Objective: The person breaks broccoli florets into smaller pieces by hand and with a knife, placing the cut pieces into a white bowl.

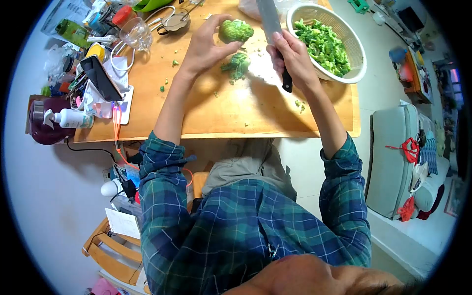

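My left hand (209,46) holds a broccoli head (236,31) above the wooden table (211,118), thumb below and fingers at its far side. Wrapped round the black handle of a kitchen knife (269,17) is my right hand (294,56); the blade points away from me, to the right of the broccoli and apart from it. A leafy green broccoli piece (238,66) lies on the table under the held head. Beyond my right hand stands a white colander (360,51) with many cut broccoli florets (322,46) in it.
Small green scraps dot the tabletop. At the left are a phone (101,78), a pump bottle (73,118), a clear cup (136,34), a dark glass mug (174,22) and cables. A clear plastic bag (248,7) lies at the far edge. A sofa (393,157) stands off to the right.
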Demonstrator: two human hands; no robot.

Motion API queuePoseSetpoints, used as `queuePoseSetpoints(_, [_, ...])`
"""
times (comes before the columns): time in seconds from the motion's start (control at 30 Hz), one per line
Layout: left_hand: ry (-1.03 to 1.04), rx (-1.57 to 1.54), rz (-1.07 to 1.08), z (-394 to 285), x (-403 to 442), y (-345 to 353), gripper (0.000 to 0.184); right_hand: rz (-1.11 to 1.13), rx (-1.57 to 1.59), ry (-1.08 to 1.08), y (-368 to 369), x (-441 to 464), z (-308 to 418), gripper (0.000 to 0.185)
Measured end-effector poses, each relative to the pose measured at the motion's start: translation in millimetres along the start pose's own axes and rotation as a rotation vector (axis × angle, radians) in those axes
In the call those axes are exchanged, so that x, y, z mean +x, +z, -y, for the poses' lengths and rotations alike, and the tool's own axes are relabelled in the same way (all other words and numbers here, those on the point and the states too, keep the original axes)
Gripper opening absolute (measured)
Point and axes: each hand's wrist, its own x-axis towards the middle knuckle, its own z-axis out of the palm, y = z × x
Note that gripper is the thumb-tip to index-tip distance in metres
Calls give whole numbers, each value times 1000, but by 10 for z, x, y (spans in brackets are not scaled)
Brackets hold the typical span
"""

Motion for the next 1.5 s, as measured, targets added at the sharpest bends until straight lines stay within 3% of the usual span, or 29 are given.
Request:
queuePoseSetpoints(0.07, [-84,-10,55,65,12,23,52,8,-5,32,1,128,-11,19])
queuePoseSetpoints(0.27, [-34,-132,14,193,-29,104,50,9,-41,47,-36,360,-269,21])
queuePoseSetpoints(0.33, [100,46,35,176,-37,134,53,-18,-54,76,-32,317,-333,24])
queuePoseSetpoints(0.47, [85,147,62,244,-72,296,56,57,-199,22,-93,290,-430,30])
queuePoseSetpoints(0.53, [91,260,48,234,-77,295,57,36,-454,-37,-144,327,-510,31])
queuePoseSetpoints(0.57, [31,281,81,234,-76,290,57,39,-450,60,-145,322,-485,33])
queuePoseSetpoints(0.67, [15,287,110,262,-63,288,50,52,-588,-13,-157,327,-504,33])
queuePoseSetpoints(0.73, [-198,41,41,217,-95,312,45,45,-583,-7,-156,321,-500,30])
queuePoseSetpoints(0.8, [-88,125,39,284,-114,317,47,53,-462,17,-166,336,-522,27])
queuePoseSetpoints(0.97, [-335,-24,-20,270,-81,308,36,-8,-388,18,-184,358,-508,25])
queuePoseSetpoints(1.1, [-159,257,-130,324,-100,304,24,-42,-355,22,-220,394,-541,27])
queuePoseSetpoints(1.2, [-119,368,-93,396,-127,258,19,-31,-350,7,-203,376,-549,27])
queuePoseSetpoints(1.3, [-209,250,-129,361,-99,274,20,-9,-335,12,-194,366,-541,27])
queuePoseSetpoints(1.4, [-122,458,-109,340,-87,263,26,-50,-530,-54,-212,337,-485,24])
queuePoseSetpoints(1.47, [-159,386,-129,442,-93,242,27,-122,-887,-258,-192,294,-401,23])
queuePoseSetpoints(1.5, [-159,309,-161,525,-89,212,27,-105,-940,-403,-232,314,-471,32])
